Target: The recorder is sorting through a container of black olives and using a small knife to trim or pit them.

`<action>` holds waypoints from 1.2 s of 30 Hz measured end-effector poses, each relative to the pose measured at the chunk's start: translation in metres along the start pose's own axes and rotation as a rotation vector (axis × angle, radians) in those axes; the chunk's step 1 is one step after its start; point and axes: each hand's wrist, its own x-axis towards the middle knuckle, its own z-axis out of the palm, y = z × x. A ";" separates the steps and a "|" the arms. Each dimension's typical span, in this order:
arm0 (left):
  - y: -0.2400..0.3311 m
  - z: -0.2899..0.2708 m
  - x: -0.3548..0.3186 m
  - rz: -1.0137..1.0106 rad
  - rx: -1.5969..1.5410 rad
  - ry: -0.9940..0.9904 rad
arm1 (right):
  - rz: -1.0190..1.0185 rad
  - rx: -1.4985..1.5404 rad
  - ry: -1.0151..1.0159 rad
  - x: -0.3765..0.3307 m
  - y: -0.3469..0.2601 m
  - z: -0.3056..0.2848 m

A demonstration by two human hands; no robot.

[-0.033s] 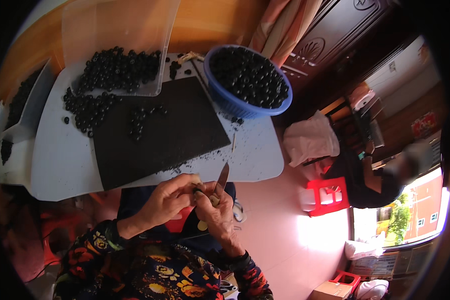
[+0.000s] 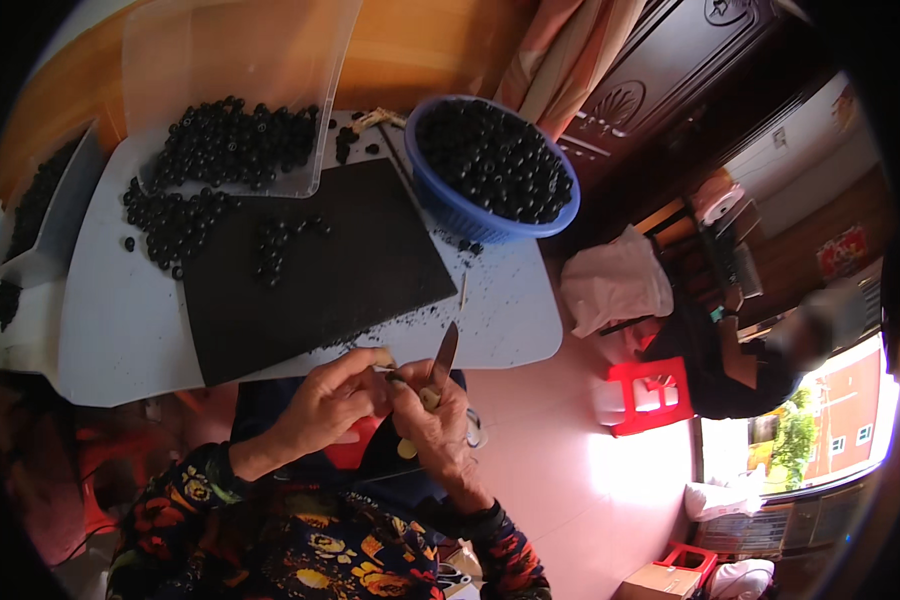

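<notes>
Black balls (image 2: 240,140), many, most of them about the board (image 2: 340,280): a heap past its far left corner, lying in the clear tub (image 2: 235,65) and spilling out in front of it; a small loose group on the board itself; a big load in the blue basket (image 2: 448,212), off its far right corner. Dark crumbs (image 2: 355,338) along the board's near edge.

Both hands held in close on the near side of the board. Right hand (image 2: 432,425): fingers curled round the knife (image 2: 446,350), blade pointing up toward the board, thumb reaching to the left. Left hand (image 2: 332,402): fingers half curled, thumb and forefinger drawn in toward the right thumb; cannot tell whether they grip anything. Dark bit (image 2: 397,377) at the right thumb's tip, possibly a ball, too covered to be sure.

Step in hand, as judged: close knife work on one small piece, blade not plainly on it. Next move would call for a firm pinch, a short controlled stroke, and left fingertips clear of the edge.
</notes>
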 end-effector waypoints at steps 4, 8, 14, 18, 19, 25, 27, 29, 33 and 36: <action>0.003 -0.016 -0.003 -0.015 -0.142 -0.008 | -0.263 -0.210 0.104 0.057 -0.050 -0.022; 0.001 -0.031 -0.002 -0.094 -0.204 -0.012 | -0.596 -0.687 0.401 0.153 -0.115 -0.052; 0.006 -0.048 -0.003 -0.111 -0.122 0.002 | -0.624 -1.151 0.468 0.245 -0.172 -0.074; 0.002 -0.054 0.000 -0.149 -0.085 -0.026 | -0.599 -1.388 0.426 0.267 -0.162 -0.081; 0.000 -0.057 0.000 -0.138 -0.054 -0.037 | -0.606 -1.373 0.449 0.260 -0.159 -0.068; -0.009 -0.068 -0.010 -0.119 -0.225 -0.065 | -0.783 -1.011 0.019 0.194 -0.104 0.015; -0.013 -0.074 -0.001 -0.127 -0.196 -0.072 | -0.576 -0.956 -0.163 0.182 -0.077 0.044; -0.013 -0.071 -0.005 -0.137 -0.229 -0.064 | -0.439 -0.930 -0.280 0.182 -0.067 0.065; -0.006 -0.070 -0.005 -0.130 -0.191 -0.094 | -0.445 -0.970 -0.310 0.200 -0.040 0.077; -0.008 -0.069 -0.006 -0.161 -0.225 -0.070 | -0.550 -1.010 -0.239 0.202 -0.026 0.076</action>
